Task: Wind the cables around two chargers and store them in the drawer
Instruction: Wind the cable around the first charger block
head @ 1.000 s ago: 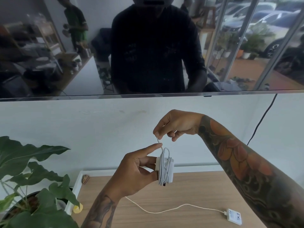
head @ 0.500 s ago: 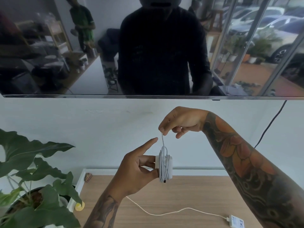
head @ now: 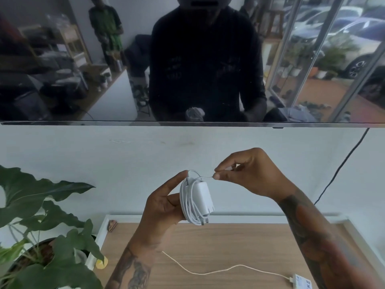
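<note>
Left hand point(head: 164, 207): fingers gripping wound charger point(head: 201, 200).
Right hand point(head: 248, 174): fingers pinching cable end point(head: 205, 177).
Bench point(head: 229, 247): carrying second charger point(head: 302, 283).

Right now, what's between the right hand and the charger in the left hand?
In the head view, only a short free stretch of white cable spans from the right hand to the wound charger held by the left hand.

The wound charger point(head: 200, 200) sits between the left hand point(head: 164, 207) and right hand point(head: 248, 174), above the table point(head: 229, 247); a second charger point(head: 302, 283) lies right, a plant point(head: 41, 226) left.
</note>
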